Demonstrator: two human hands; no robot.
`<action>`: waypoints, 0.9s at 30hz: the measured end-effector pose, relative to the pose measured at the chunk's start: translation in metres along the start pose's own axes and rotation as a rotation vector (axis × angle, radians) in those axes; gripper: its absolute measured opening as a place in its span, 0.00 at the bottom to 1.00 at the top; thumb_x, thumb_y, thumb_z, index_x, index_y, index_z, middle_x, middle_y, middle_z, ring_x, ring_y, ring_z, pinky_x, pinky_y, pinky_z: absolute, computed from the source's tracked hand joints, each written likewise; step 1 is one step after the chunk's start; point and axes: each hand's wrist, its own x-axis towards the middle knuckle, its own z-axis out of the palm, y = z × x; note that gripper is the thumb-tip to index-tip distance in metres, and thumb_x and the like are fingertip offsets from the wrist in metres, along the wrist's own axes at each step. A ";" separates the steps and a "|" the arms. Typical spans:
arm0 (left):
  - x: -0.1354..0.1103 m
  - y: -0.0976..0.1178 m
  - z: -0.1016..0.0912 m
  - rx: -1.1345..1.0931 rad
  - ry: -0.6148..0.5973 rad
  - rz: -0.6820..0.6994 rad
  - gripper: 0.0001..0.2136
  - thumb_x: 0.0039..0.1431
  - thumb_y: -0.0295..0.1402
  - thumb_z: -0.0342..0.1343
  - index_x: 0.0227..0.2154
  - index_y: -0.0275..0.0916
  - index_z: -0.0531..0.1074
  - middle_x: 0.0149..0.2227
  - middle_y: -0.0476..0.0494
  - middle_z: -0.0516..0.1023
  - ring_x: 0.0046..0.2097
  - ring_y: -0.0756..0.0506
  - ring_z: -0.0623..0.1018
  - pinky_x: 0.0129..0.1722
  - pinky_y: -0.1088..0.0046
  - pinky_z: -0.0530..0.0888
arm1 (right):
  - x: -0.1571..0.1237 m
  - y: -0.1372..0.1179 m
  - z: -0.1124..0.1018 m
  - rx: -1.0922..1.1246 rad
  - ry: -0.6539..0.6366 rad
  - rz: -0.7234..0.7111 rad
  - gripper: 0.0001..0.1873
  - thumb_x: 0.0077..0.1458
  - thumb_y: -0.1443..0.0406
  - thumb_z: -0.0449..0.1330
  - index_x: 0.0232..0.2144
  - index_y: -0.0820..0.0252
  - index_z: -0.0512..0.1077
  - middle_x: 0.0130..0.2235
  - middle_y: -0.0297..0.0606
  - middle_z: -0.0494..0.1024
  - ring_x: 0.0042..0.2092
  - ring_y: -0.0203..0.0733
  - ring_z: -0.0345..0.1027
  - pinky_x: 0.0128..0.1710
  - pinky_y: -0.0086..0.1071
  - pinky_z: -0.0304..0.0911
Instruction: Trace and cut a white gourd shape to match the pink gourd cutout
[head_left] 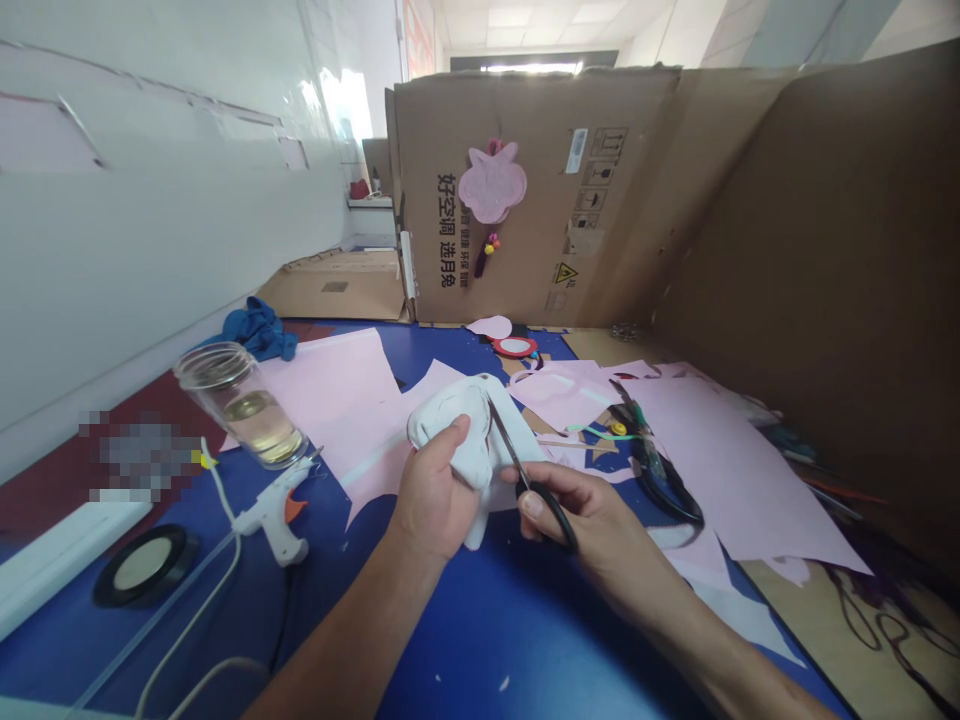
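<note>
Currently | left hand (436, 492) clutches white cloth (456, 440) (material unclear) | right hand (576, 512) holds scissors (546, 508)

My left hand (439, 490) and right hand (570, 510) are over the middle of the table (465, 640), with a jar (244, 405) and a glue gun (270, 515) to the left of them, the gun just in front of the jar. A cloth (259, 330) lies past the jar, and sheets (720, 460) and scissors (667, 480) lie to the right. Behind it all stands a big box (525, 200), and a felt charm (492, 182) hangs on it.
</note>
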 end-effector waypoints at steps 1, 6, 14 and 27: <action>0.000 0.000 0.000 -0.001 -0.008 0.001 0.21 0.54 0.28 0.69 0.52 0.35 0.79 0.48 0.33 0.86 0.57 0.31 0.82 0.60 0.52 0.77 | 0.000 0.000 0.000 0.002 0.004 0.003 0.29 0.56 0.44 0.72 0.51 0.57 0.83 0.28 0.33 0.75 0.33 0.40 0.66 0.36 0.34 0.60; 0.000 -0.001 0.000 -0.001 -0.024 0.020 0.22 0.53 0.28 0.69 0.52 0.35 0.80 0.47 0.34 0.86 0.57 0.31 0.83 0.60 0.52 0.76 | 0.001 -0.001 0.001 -0.010 0.016 0.012 0.30 0.55 0.44 0.72 0.50 0.57 0.83 0.28 0.33 0.75 0.33 0.41 0.67 0.37 0.34 0.61; -0.002 -0.002 0.002 0.013 -0.039 0.008 0.22 0.52 0.28 0.70 0.53 0.35 0.79 0.45 0.35 0.86 0.57 0.30 0.83 0.60 0.51 0.77 | 0.001 0.001 -0.001 -0.023 0.022 0.014 0.29 0.57 0.44 0.71 0.51 0.57 0.83 0.28 0.33 0.75 0.33 0.41 0.67 0.36 0.33 0.59; -0.001 -0.004 0.000 0.027 -0.042 0.017 0.24 0.52 0.28 0.70 0.54 0.35 0.79 0.46 0.34 0.86 0.57 0.30 0.82 0.60 0.51 0.77 | 0.000 0.004 -0.002 -0.005 0.019 -0.010 0.27 0.60 0.46 0.70 0.52 0.57 0.83 0.28 0.32 0.74 0.33 0.39 0.65 0.35 0.33 0.58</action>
